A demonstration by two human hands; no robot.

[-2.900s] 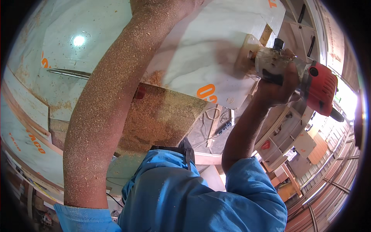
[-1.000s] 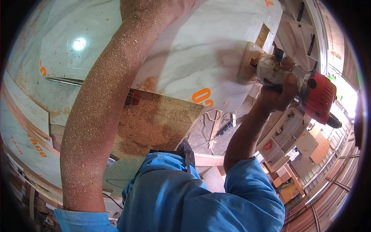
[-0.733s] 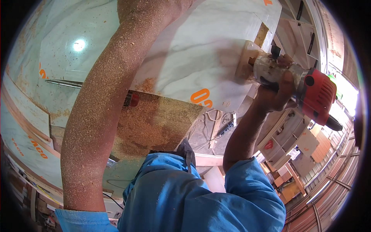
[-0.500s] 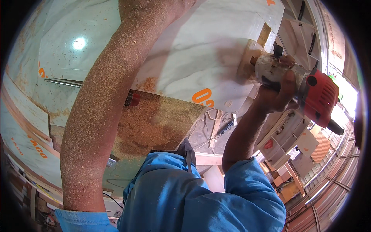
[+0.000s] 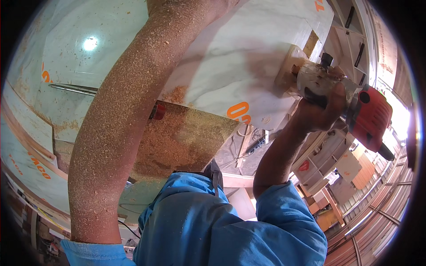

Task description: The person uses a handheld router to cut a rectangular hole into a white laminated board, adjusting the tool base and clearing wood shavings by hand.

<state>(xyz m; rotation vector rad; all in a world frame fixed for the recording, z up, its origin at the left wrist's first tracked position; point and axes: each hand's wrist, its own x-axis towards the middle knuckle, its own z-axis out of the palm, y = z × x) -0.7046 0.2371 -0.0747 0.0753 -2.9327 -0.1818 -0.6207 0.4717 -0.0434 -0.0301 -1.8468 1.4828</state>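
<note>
My right hand (image 5: 327, 104) is wrapped round the body of a trim router (image 5: 375, 116) with a red motor housing and a dusty metal-coloured lower part. The router lies on its side, its pale squarish base (image 5: 289, 68) against or close by the right edge of a white marble-patterned board (image 5: 222, 66). Contact between base and board edge is hard to tell. My left forearm, coated in sawdust, reaches across the board. Only the near part of my left hand (image 5: 193, 6) shows at the top rim; its fingers are out of view.
A sawdust-covered brown surface (image 5: 182, 137) lies below the board, beside a red-ended tool (image 5: 157, 111) half hidden by my forearm. A thin metal rod (image 5: 73, 89) rests on the left. Cables (image 5: 255, 144) run over the floor. Shelving and wood pieces (image 5: 328, 206) stand at right.
The router and my right hand have shifted slightly right and down in the picture. The view itself has moved a little; my left arm stays across the board.
</note>
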